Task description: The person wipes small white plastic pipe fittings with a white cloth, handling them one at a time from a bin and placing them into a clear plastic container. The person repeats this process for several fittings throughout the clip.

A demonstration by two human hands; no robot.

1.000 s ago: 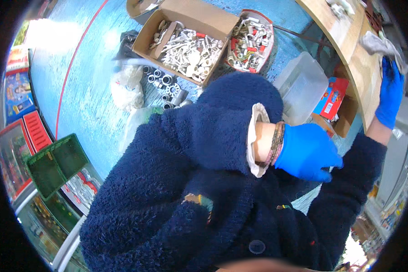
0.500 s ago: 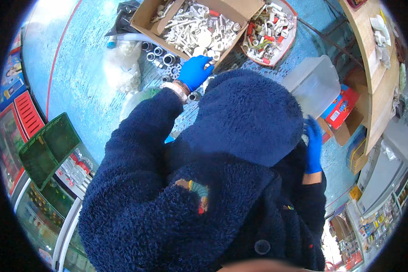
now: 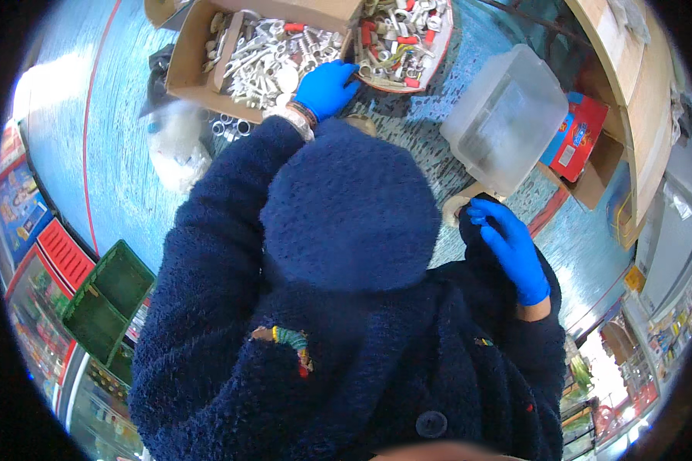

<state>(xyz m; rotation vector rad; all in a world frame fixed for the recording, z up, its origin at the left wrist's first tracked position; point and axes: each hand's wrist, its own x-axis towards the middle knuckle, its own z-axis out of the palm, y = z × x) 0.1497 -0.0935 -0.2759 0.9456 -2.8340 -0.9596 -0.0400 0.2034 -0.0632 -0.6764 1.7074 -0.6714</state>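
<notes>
My left hand, in a blue glove, reaches to the near right corner of a cardboard box. Inside the box lie many white plastic pipe fittings. The glove's fingertips point right, towards a second container of white and red fittings; whether they grip anything is hidden. My right hand, also blue-gloved, rests by my dark-clothed leg at the right, its fingers loosely bent and apart with nothing visible in them.
A translucent plastic tub stands right of the boxes, beside a red and blue carton. Left of the box lie a clear plastic bag and several grey ring-shaped fittings. A green crate is at far left. Navy fleece covers the middle.
The view has shifted, so the boxes sit further left and higher. My left hand has moved along the box edge to its right corner. My right hand has turned inward, showing its fingers.
</notes>
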